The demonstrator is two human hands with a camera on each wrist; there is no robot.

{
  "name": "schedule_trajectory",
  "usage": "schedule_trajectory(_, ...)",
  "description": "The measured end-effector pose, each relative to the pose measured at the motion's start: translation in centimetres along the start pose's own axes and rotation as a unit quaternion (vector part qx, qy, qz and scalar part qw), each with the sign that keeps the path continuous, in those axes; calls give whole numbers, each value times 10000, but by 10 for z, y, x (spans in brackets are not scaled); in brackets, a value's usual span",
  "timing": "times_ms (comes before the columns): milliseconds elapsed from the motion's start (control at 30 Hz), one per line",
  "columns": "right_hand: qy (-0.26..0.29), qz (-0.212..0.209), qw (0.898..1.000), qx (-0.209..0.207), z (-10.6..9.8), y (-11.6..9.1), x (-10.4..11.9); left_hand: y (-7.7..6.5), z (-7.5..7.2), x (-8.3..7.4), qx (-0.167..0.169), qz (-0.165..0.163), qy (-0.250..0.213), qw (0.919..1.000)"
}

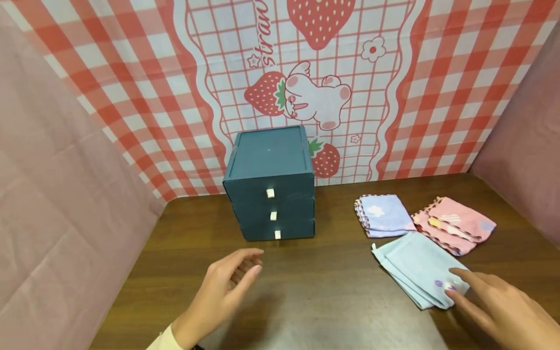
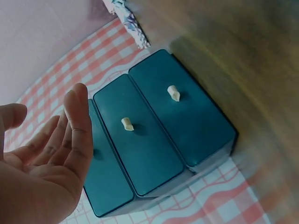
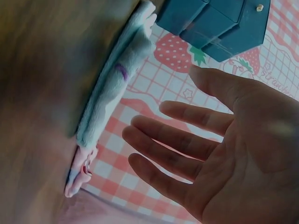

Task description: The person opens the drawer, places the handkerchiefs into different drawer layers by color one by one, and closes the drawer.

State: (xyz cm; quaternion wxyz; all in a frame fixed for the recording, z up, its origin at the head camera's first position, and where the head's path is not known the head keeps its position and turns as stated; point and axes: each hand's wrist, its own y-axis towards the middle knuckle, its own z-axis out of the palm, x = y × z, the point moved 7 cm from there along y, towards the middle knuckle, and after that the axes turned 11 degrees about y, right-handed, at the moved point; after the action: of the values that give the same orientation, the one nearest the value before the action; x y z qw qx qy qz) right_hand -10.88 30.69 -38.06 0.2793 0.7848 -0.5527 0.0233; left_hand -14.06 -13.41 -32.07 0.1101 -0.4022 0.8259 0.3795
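Note:
My left hand (image 1: 220, 289) hovers over the table in front of a dark teal three-drawer box (image 1: 269, 187), its fingers loosely bent and nothing in them. In the left wrist view the drawer fronts (image 2: 140, 135) with small white knobs (image 2: 174, 93) are beyond that hand. My right hand (image 1: 503, 301) is near the right front of the table, fingers spread, at the near corner of a folded light blue towel (image 1: 422, 267). In the right wrist view this towel (image 3: 114, 79) lies beside the spread, bare hand (image 3: 224, 154). All the drawers are pushed in.
Behind the blue towel lie a folded lavender towel (image 1: 387, 214) and a folded pink towel (image 1: 463, 221), close together. A red-and-white checked strawberry cloth (image 1: 367, 97) hangs behind the wooden table (image 1: 323, 277). Pink cloth (image 1: 57, 194) hangs at both sides.

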Motion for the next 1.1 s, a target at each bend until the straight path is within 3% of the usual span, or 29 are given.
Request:
schedule_trajectory(233,8,91,10000,17,-4,7,-3,17,0,5,-47,-174,200,9996)
schedule_trajectory(467,64,146,9999,50,-2,5,-7,27,-3,8,-346,-239,25,9991)
schedule_trajectory(667,23,165,9998,127,-2,7,-11,37,-5,11,-287,-620,-234,9974)
schedule_trajectory(767,-15,78,9999,131,-2,10,-12,42,-3,15,-90,-939,-640,9935)
schedule_trajectory(900,-39,-1,10000,81,-4,15,-13,49,3,24,180,-1386,-1248,9823)
schedule_trajectory(1100,-62,38,9999,87,-4,20,-18,64,12,33,427,-1711,-1607,9711)
